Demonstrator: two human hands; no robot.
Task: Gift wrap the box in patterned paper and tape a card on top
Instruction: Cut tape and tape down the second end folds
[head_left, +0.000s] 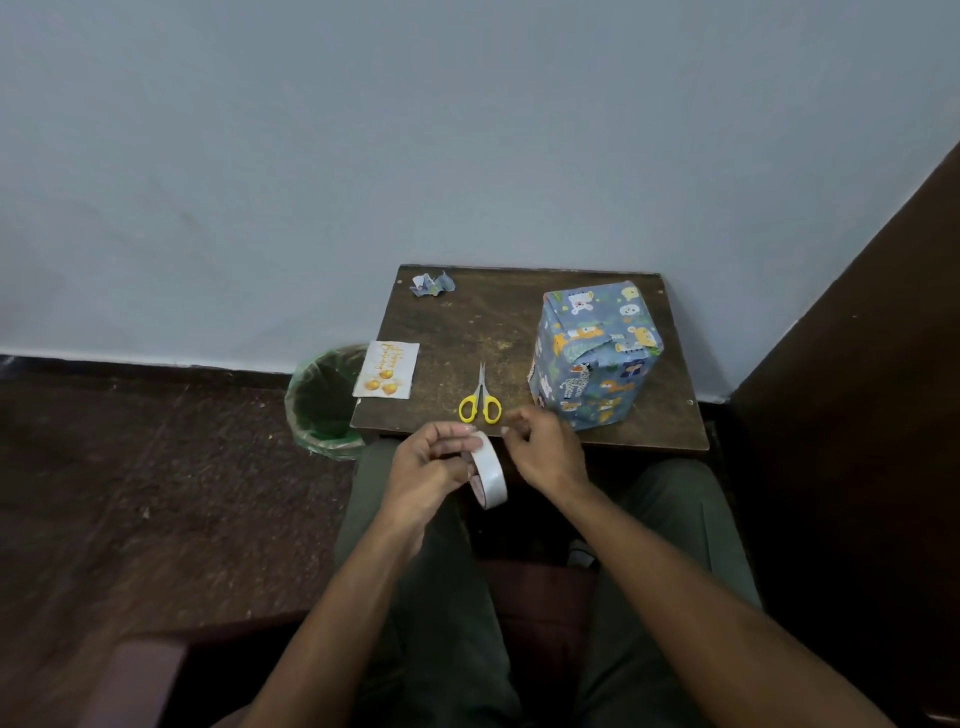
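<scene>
The box (597, 353), wrapped in blue paper with animal prints, stands on the right side of the small brown table (498, 322). A white birthday card (387, 370) with gold balloons lies at the table's left edge, partly overhanging it. My left hand (431, 467) grips a white roll of tape (488, 475) just in front of the table's near edge. My right hand (545, 447) is beside the roll with its fingers curled and its fingertips pinched together near the tape's end; the tape strip itself is too thin to make out.
Yellow-handled scissors (480, 397) lie shut near the table's front edge, between the card and the box. A crumpled scrap of wrapping paper (431, 285) sits at the back left corner. A green-lined waste bin (327, 400) stands on the floor left of the table.
</scene>
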